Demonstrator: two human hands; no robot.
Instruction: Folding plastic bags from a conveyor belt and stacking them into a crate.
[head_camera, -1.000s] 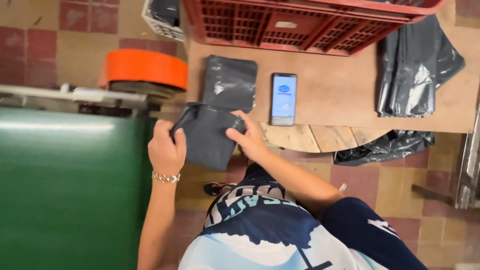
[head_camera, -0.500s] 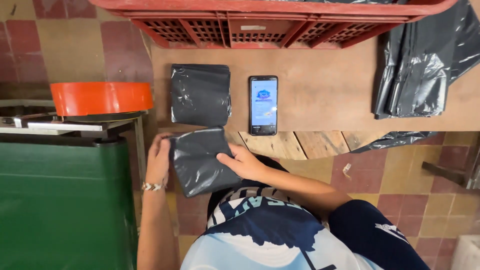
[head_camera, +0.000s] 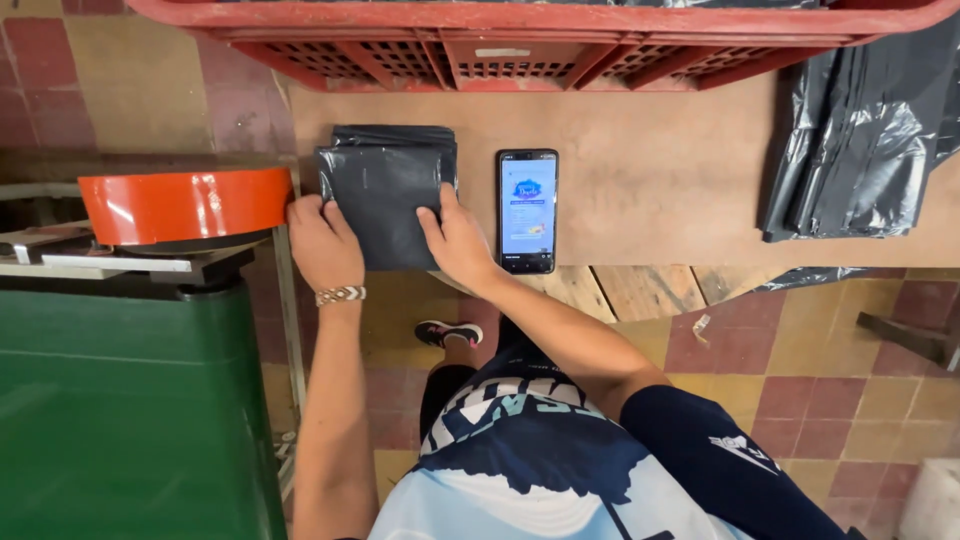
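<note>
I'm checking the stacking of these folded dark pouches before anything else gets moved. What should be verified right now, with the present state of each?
1. Both hands on the top pouch: ok. The left hand holds its left edge, the right hand its right edge.
2. Top folded pouch lies over the pouch underneath: ok, roughly lined up, lower one shows at the far edge.
3. Phone apart from the stack: ok, beside the right hand, screen lit.
4. Stack fully on the tabletop: not ok, its near edge overhangs.
5. Orange tape roll clear of the left hand: ok, close by.
</note>
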